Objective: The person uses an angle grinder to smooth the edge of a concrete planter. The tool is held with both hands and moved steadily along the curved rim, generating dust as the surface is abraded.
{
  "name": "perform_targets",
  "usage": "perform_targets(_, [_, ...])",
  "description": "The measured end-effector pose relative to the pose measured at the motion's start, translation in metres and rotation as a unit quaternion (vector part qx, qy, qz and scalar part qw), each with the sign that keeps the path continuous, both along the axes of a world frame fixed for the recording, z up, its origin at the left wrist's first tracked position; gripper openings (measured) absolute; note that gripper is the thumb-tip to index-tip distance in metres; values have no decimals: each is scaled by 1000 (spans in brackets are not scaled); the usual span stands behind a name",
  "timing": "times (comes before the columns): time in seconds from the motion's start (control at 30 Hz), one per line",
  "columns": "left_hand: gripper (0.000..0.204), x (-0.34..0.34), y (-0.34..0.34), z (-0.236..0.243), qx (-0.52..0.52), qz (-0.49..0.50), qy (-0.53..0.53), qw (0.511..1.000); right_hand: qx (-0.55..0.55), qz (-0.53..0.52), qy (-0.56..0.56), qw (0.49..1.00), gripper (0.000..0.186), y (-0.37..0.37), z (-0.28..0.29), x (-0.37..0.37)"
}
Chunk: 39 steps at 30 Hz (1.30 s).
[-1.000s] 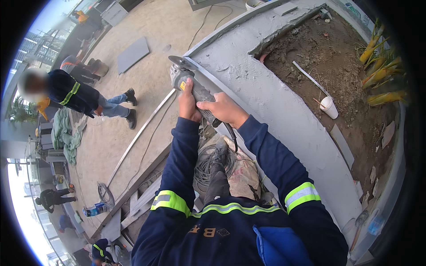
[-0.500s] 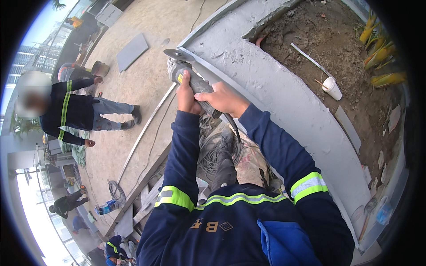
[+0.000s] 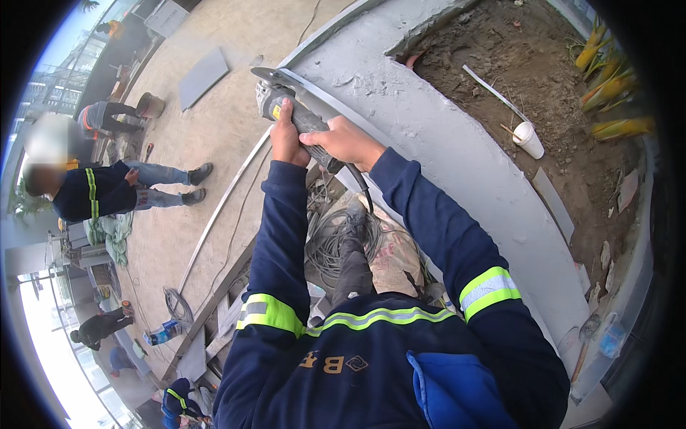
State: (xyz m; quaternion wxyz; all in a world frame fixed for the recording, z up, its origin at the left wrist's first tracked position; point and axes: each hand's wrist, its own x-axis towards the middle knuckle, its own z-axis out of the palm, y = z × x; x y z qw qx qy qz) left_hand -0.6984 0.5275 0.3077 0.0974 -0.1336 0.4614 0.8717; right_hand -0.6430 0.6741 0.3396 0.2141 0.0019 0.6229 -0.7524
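An angle grinder [image 3: 306, 121], grey with a yellow label, is held out in front of me in both hands. My left hand [image 3: 288, 143] is closed around the front of its body, thumb along the top. Behind it, my right hand [image 3: 346, 143] grips the rear part, and the black cord [image 3: 362, 187] drops from that end. The grinder's flat disc [image 3: 275, 75] is at the far end, beside the corner of a grey plastered planter wall [image 3: 421, 136]. Whether disc and edge touch, I cannot tell.
Coiled cable [image 3: 330, 247] and a pale sack [image 3: 393, 254] lie around my foot. Soil fills the planter [image 3: 493, 64], with a white cup [image 3: 529, 139] on it. A co-worker [image 3: 107, 189] stands at the left. A grey panel [image 3: 204, 77] lies on the floor beyond.
The grinder and both my hands have shifted slightly left and up in view, still gripping. The co-worker at the left has brought the hands together near the waist.
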Motion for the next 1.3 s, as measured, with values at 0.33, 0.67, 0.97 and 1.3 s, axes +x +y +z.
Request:
perform_targets(0.33, [33,19,11,0,3,23,6,1000,6,-2,-9,1000,36,5,3,22])
perform_targets(0.67, [39,33,10,-3,9,7,20,1000,18,-10,16,1000,38,6,10,39])
perform_targets(0.97, [39,34,16,-2,22,21,23,999,45,5,1,999,46,12,12,37])
perform_targets(1.3, [38,15,12,-6,6,39,12,999,48,29,-8,998,45,8,1,17])
